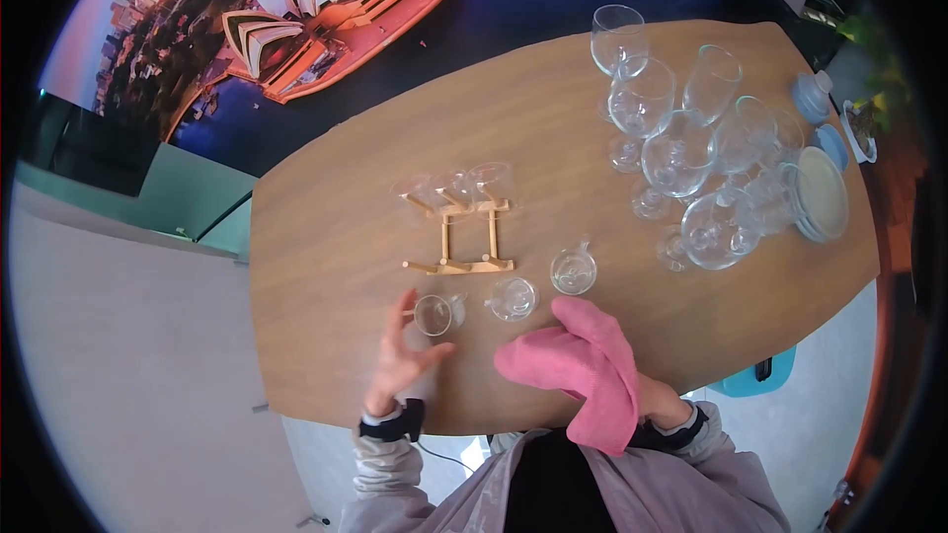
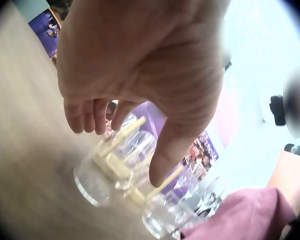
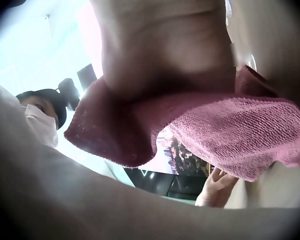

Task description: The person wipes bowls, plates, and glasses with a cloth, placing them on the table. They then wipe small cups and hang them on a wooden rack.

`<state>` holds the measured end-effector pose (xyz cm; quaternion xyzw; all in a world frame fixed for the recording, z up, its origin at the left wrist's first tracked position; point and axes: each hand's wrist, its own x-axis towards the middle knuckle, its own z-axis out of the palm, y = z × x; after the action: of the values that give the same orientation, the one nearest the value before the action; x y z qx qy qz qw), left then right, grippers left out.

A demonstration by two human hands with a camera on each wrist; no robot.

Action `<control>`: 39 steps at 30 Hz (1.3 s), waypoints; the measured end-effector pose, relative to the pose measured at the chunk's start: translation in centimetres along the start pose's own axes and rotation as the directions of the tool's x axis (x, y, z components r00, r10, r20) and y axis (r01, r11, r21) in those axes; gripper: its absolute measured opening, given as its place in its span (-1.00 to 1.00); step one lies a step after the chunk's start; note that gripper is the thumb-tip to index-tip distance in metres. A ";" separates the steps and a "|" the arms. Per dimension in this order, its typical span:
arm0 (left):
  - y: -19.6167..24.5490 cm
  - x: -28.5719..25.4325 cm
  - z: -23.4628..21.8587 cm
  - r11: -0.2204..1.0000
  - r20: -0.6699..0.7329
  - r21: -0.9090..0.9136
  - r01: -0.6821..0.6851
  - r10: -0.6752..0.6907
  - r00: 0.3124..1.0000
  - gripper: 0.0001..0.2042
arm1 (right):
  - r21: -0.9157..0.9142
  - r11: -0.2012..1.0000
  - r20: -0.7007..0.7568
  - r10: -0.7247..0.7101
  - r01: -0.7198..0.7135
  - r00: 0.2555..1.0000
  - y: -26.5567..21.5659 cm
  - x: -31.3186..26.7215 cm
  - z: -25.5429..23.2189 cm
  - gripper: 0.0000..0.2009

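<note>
Near the table's front left, my left hand [image 1: 400, 355] has its thumb and fingers spread beside a small clear glass cup [image 1: 433, 315]. In the left wrist view the fingers point down above the cups, and a gap lies between thumb and fingers. My right hand [image 1: 654, 400] holds a pink cloth [image 1: 583, 360], which hangs over it and hides the fingers. Two more glass cups, one in the middle [image 1: 513, 299] and one to the right [image 1: 573, 269], stand on the table in front of a wooden peg rack [image 1: 469, 265].
Several clear cups [image 1: 451, 188] are at the rack's far pegs. Large stemmed glasses [image 1: 679, 153] crowd the table's right side, with a stack of pale lids [image 1: 822, 192] at the edge. A teal stool [image 1: 755, 375] stands below the table's front right.
</note>
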<state>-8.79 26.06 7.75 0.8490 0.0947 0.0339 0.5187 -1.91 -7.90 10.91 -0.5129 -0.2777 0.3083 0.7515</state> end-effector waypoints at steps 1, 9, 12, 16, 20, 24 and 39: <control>0.3 0.7 -1.7 1.000 0.006 -0.002 -0.002 0.002 1.000 -0.22 | 0.017 0.998 0.023 -0.059 0.059 0.998 0.2 0.1 -0.1 -0.10; 2.2 15.5 -5.6 0.989 -0.092 0.143 0.031 -0.018 0.996 -0.33 | 0.135 0.952 0.127 0.259 -0.276 0.957 4.3 -4.2 -1.4 -0.32; 2.5 18.7 -4.0 0.992 0.034 0.110 0.062 -0.066 0.997 -0.31 | 0.095 0.963 0.140 0.238 -0.253 0.961 1.4 -3.9 -0.8 -0.33; 3.9 19.4 -3.6 0.981 0.132 0.114 0.155 -0.169 0.977 -0.32 | -0.025 0.976 0.088 0.218 -0.216 0.972 5.5 -5.3 -0.6 -0.31; 4.4 17.3 -6.2 0.995 0.010 0.070 0.067 -0.068 0.998 -0.32 | 0.116 0.981 0.056 0.147 -0.153 0.988 3.6 -3.4 -1.2 -0.28; 9.2 11.3 -8.4 0.998 -0.153 -0.006 -0.057 0.055 0.987 -0.34 | -0.302 0.953 0.070 0.038 -0.015 0.997 -1.2 1.8 -1.0 -0.35; 13.1 -2.6 7.5 0.777 0.260 -0.563 0.283 -0.158 0.953 -0.50 | -0.211 0.950 -0.169 -0.270 0.232 0.948 3.9 2.3 3.2 -0.33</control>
<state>-8.52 13.14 16.02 0.6258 0.1264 -0.0841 0.7650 -3.41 -3.14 8.54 -0.5697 -0.2937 0.1303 0.7565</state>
